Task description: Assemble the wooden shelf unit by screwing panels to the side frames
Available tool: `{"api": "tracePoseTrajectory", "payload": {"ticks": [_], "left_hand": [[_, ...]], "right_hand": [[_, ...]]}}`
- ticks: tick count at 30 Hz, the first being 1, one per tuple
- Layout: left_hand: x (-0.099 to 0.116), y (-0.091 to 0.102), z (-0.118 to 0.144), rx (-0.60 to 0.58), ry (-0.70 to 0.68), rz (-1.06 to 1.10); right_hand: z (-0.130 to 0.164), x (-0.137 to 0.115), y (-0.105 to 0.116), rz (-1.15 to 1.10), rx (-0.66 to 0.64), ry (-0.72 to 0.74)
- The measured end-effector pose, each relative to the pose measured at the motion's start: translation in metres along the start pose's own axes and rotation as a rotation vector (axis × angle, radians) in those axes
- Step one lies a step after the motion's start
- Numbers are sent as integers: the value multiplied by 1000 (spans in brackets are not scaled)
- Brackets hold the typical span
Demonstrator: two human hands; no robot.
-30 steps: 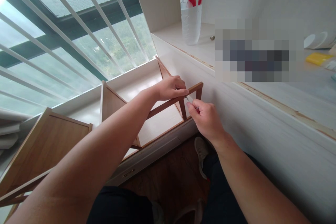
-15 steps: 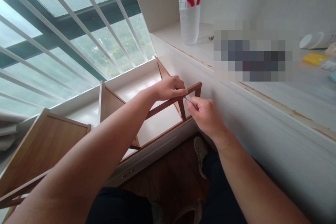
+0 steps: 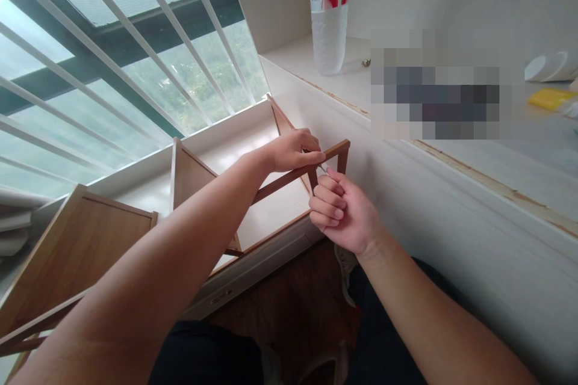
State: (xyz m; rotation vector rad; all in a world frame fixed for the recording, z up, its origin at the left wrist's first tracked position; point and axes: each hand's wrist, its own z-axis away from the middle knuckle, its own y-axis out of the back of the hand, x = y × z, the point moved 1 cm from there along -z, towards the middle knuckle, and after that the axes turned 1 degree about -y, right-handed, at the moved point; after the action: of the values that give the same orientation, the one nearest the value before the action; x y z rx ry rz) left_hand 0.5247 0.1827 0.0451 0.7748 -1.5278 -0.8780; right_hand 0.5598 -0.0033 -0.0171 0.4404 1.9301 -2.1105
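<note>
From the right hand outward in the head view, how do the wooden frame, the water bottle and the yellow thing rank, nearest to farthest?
From the right hand:
1. Wooden frame, just above the curled fingers.
2. Water bottle, upright on the ledge, up and behind.
3. Yellow thing, far right on the counter.

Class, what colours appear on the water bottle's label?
Red and white, on the water bottle on the shelf; seen in the head view.
</note>
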Motion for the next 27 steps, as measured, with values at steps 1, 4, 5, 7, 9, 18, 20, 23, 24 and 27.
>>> {"api": "tracePoseTrajectory", "payload": {"ticks": [1, 4, 5, 7, 9, 18, 20, 23, 24, 27], "left_hand": [[0, 0, 0, 1, 7, 3], [1, 0, 0, -4, 14, 5], [1, 0, 0, -11, 12, 6], [1, 0, 0, -22, 11, 10], [0, 0, 0, -22, 14, 13], [-1, 0, 1, -16, 24, 9], [0, 1, 1, -25, 26, 9], [1, 1, 0, -37, 23, -3], [0, 1, 0, -37, 21, -7], [0, 1, 0, -38, 7, -14]], "right_hand": [[1, 0, 0, -29, -9, -3], [0, 1, 3, -36, 0, -12], [0, 2, 3, -24, 6, -14], [0, 2, 3, -1, 12, -9], [1, 2, 0, 22, 16, 9], [5, -1, 14, 717, 202, 280], [5, -5, 20, 1077, 313, 440], [5, -11, 21, 1428, 411, 600], [5, -12, 20, 1489, 419, 623], [4, -14, 18, 1581, 428, 626]]}}
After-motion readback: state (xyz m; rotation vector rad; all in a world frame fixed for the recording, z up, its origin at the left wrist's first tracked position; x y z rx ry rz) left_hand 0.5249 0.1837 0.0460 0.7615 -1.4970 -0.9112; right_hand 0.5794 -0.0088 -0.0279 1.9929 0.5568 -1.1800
